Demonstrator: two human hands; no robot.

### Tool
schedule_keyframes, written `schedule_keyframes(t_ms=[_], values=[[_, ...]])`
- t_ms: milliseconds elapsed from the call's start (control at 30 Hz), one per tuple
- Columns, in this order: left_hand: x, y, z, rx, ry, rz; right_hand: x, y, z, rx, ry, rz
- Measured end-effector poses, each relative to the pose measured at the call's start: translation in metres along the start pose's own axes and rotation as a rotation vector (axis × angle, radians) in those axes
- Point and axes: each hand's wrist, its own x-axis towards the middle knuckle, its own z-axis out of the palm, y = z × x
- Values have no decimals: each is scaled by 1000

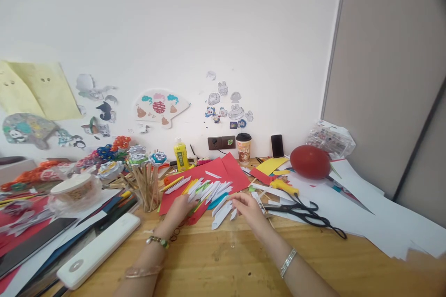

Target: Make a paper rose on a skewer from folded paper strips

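A pile of folded paper strips (212,191), mostly white with some yellow, green and blue, lies on red paper (223,167) in front of me. At its left edge my left hand (180,209) touches the strips, its fingertips partly hidden among them. My right hand (248,206) is on the pile's near right side, thumb and fingers drawn together at a white folded strip (234,214). Another white strip (220,218) lies between the hands on the wooden table (223,260). Black-handled scissors (310,216) rest just right of my right hand.
A yellow-handled tool (284,187), a red balloon (310,162) and white sheets (334,209) spread rightward. Behind stand a yellow bottle (181,154), a lidded cup (243,148) and a phone (277,146). Leftward are a holder of sticks (147,190), a white device (99,250) and a tub (75,190).
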Motion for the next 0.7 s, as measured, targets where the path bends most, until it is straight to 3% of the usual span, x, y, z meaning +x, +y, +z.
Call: schedule_keyframes(t_ms=[300,500,700], values=[[2,-1,-1,89,-16,15,4,6,-2,-55,25,-1],[-1,-12,-11,98,97,6,5,8,-2,-64,27,5],[2,-26,-14,122,146,-91,4,7,-1,-73,23,0]])
